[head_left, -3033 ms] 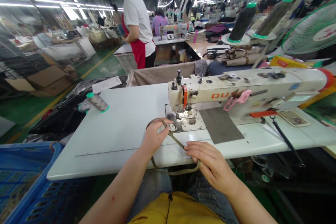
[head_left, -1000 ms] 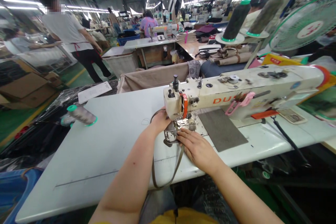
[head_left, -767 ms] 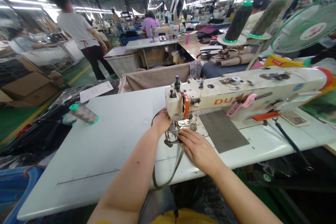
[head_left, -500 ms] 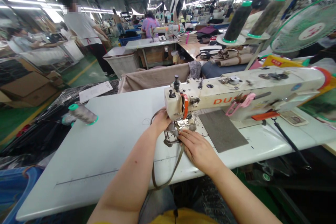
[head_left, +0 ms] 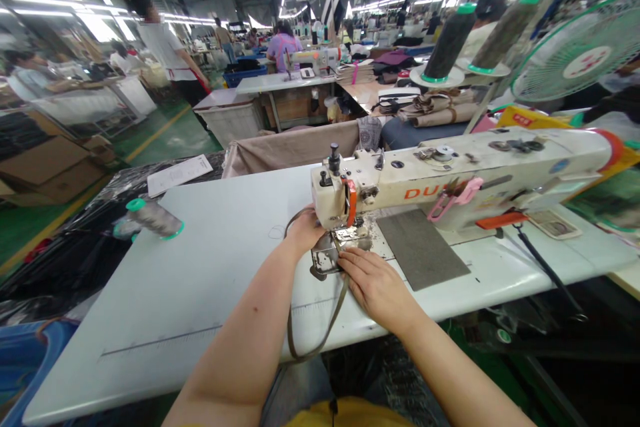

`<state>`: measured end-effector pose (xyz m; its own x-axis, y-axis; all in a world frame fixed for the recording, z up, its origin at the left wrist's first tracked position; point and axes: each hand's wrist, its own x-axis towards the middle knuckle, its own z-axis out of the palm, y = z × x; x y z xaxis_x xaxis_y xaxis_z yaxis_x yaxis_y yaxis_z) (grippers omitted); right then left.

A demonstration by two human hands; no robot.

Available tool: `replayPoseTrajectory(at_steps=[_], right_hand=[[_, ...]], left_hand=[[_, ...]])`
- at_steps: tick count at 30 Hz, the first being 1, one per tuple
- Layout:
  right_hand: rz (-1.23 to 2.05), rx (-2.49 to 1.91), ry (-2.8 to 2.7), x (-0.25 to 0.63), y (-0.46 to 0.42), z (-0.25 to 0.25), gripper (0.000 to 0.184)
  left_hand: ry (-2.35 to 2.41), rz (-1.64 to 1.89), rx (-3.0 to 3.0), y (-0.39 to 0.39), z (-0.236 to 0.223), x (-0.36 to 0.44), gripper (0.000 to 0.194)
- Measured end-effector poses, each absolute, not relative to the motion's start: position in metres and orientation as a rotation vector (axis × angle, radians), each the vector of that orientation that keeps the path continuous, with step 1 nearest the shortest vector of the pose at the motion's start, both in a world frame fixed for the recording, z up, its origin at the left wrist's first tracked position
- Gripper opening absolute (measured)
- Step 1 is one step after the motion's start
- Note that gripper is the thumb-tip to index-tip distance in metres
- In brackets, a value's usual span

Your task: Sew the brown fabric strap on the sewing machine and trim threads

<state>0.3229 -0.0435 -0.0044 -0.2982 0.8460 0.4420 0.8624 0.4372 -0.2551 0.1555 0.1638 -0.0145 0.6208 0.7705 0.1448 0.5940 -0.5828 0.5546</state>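
Observation:
A cream sewing machine (head_left: 450, 177) stands on a white table (head_left: 210, 267). An olive webbing strap (head_left: 325, 323) runs from under the machine's head, over the table's front edge, and loops down towards my lap. My left hand (head_left: 306, 230) is tucked beside the machine's head, closed on the strap's far loop. My right hand (head_left: 376, 283) lies flat in front of the needle plate (head_left: 327, 257), fingers stretched out and pressing the strap down. The needle itself is hidden behind the head.
A grey thread cone (head_left: 153, 217) lies on the table's left. A grey mat (head_left: 423, 247) sits under the machine arm. Two thread cones (head_left: 450, 40) and a fan (head_left: 575, 53) rise at the right. A blue crate (head_left: 20, 353) sits low left. A person in a white shirt (head_left: 170, 53) walks far left.
Both hands carried the strap from the table's front edge up to the needle plate and have held still there for the last second. The person in the aisle walked away to the left.

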Motion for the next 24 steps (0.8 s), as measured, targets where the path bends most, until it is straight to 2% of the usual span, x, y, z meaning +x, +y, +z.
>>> replayPoseTrajectory(at_steps=[24], right_hand=[[-0.044,-1.459,-2.161,0.322,-0.043,-0.007,0.035]], left_hand=[[1.134,0.537,2.444,0.169,-0.033,0.158,0.036]])
